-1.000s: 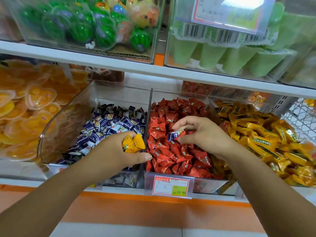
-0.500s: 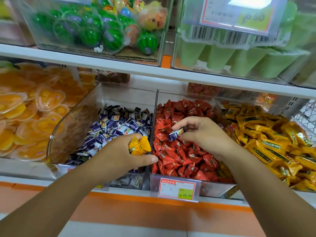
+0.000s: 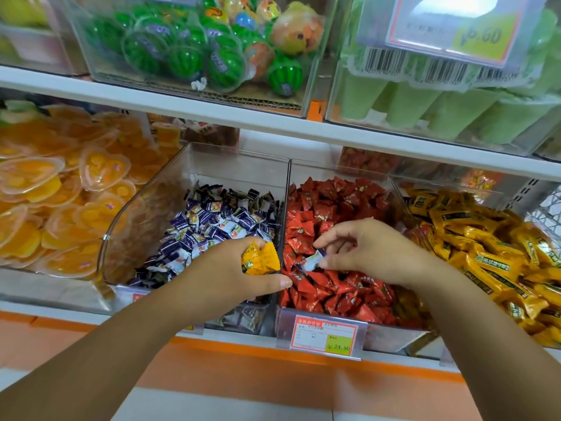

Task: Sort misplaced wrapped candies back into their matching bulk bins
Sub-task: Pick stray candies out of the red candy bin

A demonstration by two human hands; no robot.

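Purple-and-white candy [image 3: 312,260] is pinched between my right hand [image 3: 373,253] thumb and forefinger, red candies [image 3: 334,208] just beneath those fingertips, while my left hand [image 3: 224,271] grasps yellow candies [image 3: 261,259] in curled fingers.

Bulk bins [image 3: 194,165]: clear rigid plastic, smooth and glossy, reflections on the walls.
Purple-and-white candies [image 3: 218,220], red candies [image 3: 334,208], yellow candies [image 3: 485,238]: shiny, crinkled plastic film wrappers with crimped sawtooth ends.
Heart-shaped jelly cups [image 3: 100,168], left of frame: clear moulded plastic, glossy.
Price label [image 3: 323,335], lower centre: matt printed paper behind a clear plastic holder.
Shelf edge [image 3: 182,101]: white, smooth.
Cardboard liner [image 3: 243,100], top centre: brown, corrugated, matt.
Wire mesh [image 3: 546,214], right edge: white-coated.
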